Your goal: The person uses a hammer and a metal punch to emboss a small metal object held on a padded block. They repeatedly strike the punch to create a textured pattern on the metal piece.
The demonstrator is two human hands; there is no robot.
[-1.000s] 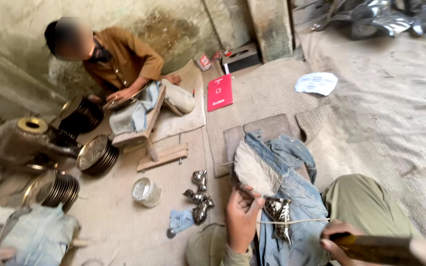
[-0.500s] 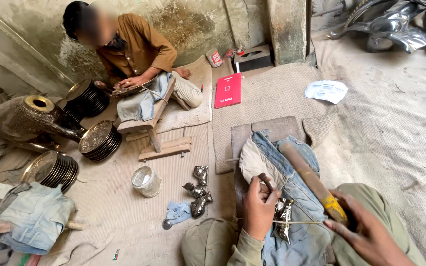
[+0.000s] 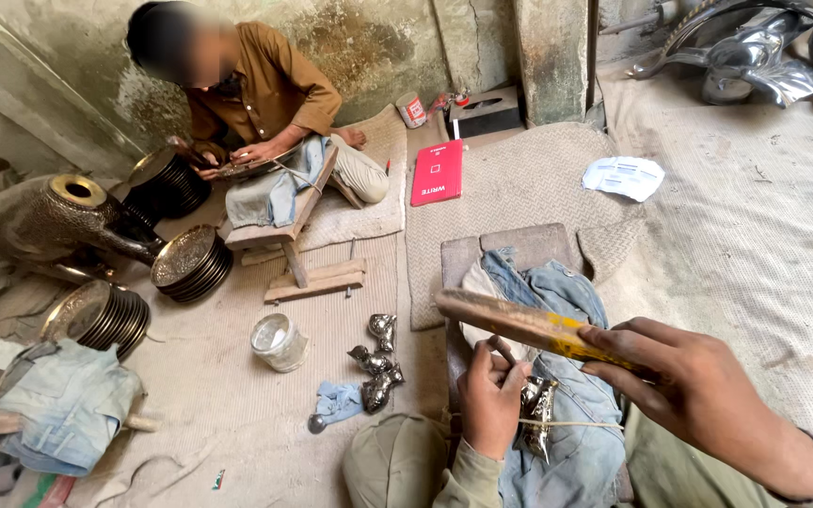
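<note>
Metalwork on a denim-covered block.
Left hand (image 3: pixel 493 400) clasps a small silver piece (image 3: pixel 538 414) on the denim cloth (image 3: pixel 557 301); right hand (image 3: pixel 698 386) closed around a raised wooden stick (image 3: pixel 519 325); the piece already shines, more pieces (image 3: pixel 376 362) wait nearby.

A red book (image 3: pixel 438 172) lies on a woven mat (image 3: pixel 519 188), with a white paper (image 3: pixel 624 177) to its right. A small tin (image 3: pixel 278 341) stands on the floor near stacked engraved metal plates (image 3: pixel 190 263). Another person (image 3: pixel 265 103) sits by the wall.

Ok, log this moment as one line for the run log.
left hand: pinning small metal piece on denim cloth | right hand: holding wooden stick raised above it | co-worker: seated opposite
</note>
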